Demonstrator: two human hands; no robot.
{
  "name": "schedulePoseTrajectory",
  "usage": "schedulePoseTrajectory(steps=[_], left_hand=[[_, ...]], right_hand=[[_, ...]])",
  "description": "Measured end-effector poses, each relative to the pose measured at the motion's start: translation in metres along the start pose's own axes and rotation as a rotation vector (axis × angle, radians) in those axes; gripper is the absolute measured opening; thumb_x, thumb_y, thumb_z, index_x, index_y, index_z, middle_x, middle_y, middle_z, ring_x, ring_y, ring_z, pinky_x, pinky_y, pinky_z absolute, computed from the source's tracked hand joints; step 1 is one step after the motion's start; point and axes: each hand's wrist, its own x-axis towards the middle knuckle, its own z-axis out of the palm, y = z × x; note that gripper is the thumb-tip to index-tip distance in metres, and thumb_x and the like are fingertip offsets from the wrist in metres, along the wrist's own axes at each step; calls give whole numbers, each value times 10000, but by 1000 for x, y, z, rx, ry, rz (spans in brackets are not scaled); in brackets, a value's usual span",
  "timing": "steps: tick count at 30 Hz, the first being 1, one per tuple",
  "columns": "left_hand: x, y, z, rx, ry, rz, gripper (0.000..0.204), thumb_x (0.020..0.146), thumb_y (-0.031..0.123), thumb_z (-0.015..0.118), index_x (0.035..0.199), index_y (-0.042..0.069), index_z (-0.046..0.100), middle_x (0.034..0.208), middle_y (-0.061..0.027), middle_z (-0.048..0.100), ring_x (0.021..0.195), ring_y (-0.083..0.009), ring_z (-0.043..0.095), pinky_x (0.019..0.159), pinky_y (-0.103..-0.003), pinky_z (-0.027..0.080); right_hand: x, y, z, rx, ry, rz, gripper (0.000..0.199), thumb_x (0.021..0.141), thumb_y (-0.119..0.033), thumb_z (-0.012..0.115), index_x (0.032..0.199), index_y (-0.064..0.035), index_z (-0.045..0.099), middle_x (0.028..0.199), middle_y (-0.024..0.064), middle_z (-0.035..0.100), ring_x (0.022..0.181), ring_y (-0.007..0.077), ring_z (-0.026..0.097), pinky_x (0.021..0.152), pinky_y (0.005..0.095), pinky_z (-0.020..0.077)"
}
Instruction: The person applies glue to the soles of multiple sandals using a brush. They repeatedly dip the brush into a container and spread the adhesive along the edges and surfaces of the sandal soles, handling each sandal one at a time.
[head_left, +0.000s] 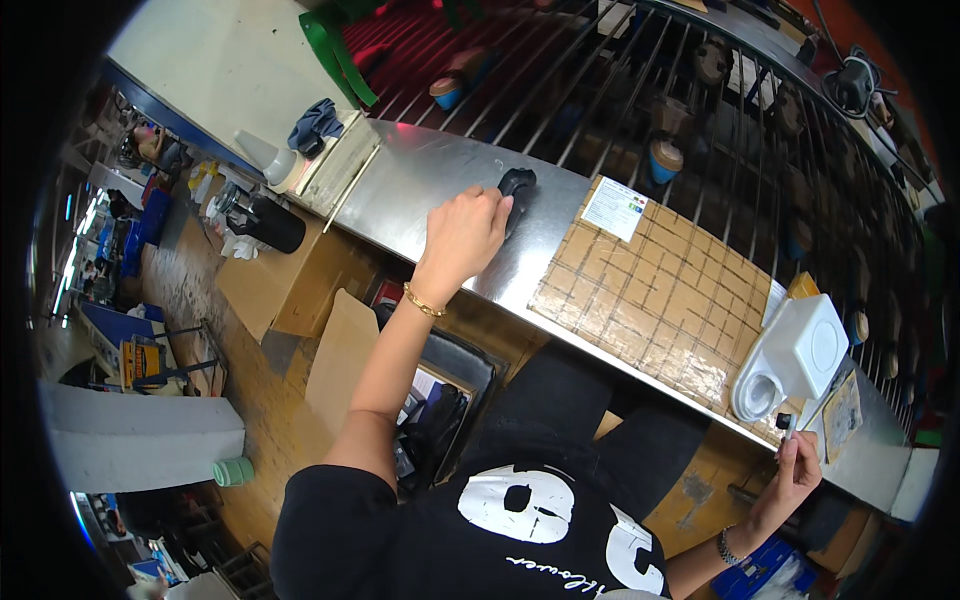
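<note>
My left hand is closed on a small black curved piece, whose kind I cannot make out. It is held over the bare metal worktop, left of a taped cardboard sheet. At the right, my right hand pinches a thin, short stick-like tool with a dark tip, perhaps a small brush. That tip is just in front of a white plastic holder with a round cup at its near end.
Beyond the worktop runs a rack of metal bars with several shoe-like pieces, one blue and tan. A dark blue cloth lies at the left end, above a black jug. Below stands an open cardboard box.
</note>
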Motion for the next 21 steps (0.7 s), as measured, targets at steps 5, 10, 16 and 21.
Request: schedulePoseTrajectory(steps=[5,10,16,21], left_hand=[[8,-14,-13,-105,45,-133,312,986,339,580,1001,58,715,905,-174,708,840,-335,691,701,-422,526],[7,1,-12,-365,124,93,282,961,250,656,1051,-11,713,1015,-176,715,973,-299,683,892,-370,501],[-11,116,7,-631,-267,305,233,938,162,661,1053,-37,692,981,-177,702,932,-289,669,878,-353,501],[-24,182,21,-761,-590,497,264,918,167,687,1079,-41,694,989,-189,709,939,-290,683,869,-363,519]], right_hand=[[1,0,6,21,3,8,115,938,-25,656,1018,50,692,920,9,516,779,68,420,683,199,317],[2,-6,4,33,276,230,427,1071,-333,492,1214,31,663,725,-95,415,637,11,343,553,193,290],[67,33,-87,-45,592,129,294,1004,-337,601,836,-116,504,700,-59,461,591,34,387,505,218,295],[175,91,-181,-752,548,139,609,777,-463,839,959,-10,475,798,106,594,721,202,591,642,337,486]])
